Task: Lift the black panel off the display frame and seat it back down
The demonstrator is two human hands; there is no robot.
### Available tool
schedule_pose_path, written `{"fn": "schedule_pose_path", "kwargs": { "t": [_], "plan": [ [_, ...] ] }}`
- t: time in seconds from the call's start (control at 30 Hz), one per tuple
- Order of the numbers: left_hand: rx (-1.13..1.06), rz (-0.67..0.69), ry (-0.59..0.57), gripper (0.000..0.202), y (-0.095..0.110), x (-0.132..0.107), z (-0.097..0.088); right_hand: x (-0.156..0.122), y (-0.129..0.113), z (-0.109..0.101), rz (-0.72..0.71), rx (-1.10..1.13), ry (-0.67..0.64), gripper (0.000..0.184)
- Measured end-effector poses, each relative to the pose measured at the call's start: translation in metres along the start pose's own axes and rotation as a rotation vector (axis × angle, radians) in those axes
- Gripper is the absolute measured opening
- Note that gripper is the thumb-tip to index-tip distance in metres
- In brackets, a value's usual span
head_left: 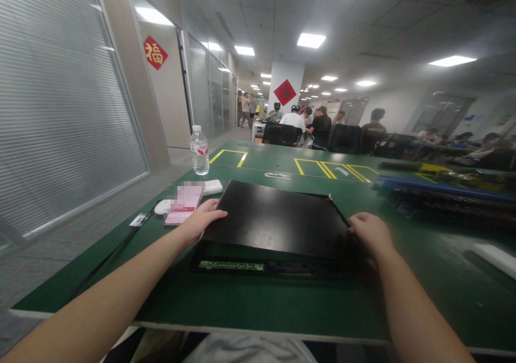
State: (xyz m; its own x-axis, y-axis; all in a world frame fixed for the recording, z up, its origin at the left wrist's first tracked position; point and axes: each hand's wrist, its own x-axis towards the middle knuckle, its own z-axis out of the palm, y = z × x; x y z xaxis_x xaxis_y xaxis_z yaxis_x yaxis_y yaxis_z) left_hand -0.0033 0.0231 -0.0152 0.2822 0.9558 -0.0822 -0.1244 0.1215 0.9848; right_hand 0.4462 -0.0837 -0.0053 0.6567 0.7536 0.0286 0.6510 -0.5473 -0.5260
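Note:
A dark, glossy flat panel, which looks like an LCD screen panel [278, 218], is tilted with its near edge raised over the green table. My left hand [207, 218] grips its left edge, thumb on top and fingers beneath. At the right edge my right hand [371, 231] pinches the panel near its corner. Below the near edge lies a thin green circuit board strip [231, 266], set along a dark frame part. What is under the panel is hidden.
Left of the panel lie a phone [184, 204], a white object [213, 187] and a black strap [116, 247]. A water bottle [199, 150] stands behind them. Blue and dark items [435, 191] are piled at right, near a white bar [495, 258]. People sit beyond the green table [258, 304].

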Motion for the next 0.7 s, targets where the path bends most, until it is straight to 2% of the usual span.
{"fn": "schedule_pose_path", "kwargs": {
  "t": [0.47,0.7],
  "plan": [
    [0.176,-0.008,0.043,0.037,-0.0032,0.0011,0.0,-0.0033,-0.0037,-0.001,-0.022,-0.02,0.015,0.028],
    [0.194,-0.007,0.035,0.04,-0.0034,0.0013,-0.0005,-0.005,-0.0042,-0.0023,-0.028,-0.018,0.009,0.027]
  ]
}}
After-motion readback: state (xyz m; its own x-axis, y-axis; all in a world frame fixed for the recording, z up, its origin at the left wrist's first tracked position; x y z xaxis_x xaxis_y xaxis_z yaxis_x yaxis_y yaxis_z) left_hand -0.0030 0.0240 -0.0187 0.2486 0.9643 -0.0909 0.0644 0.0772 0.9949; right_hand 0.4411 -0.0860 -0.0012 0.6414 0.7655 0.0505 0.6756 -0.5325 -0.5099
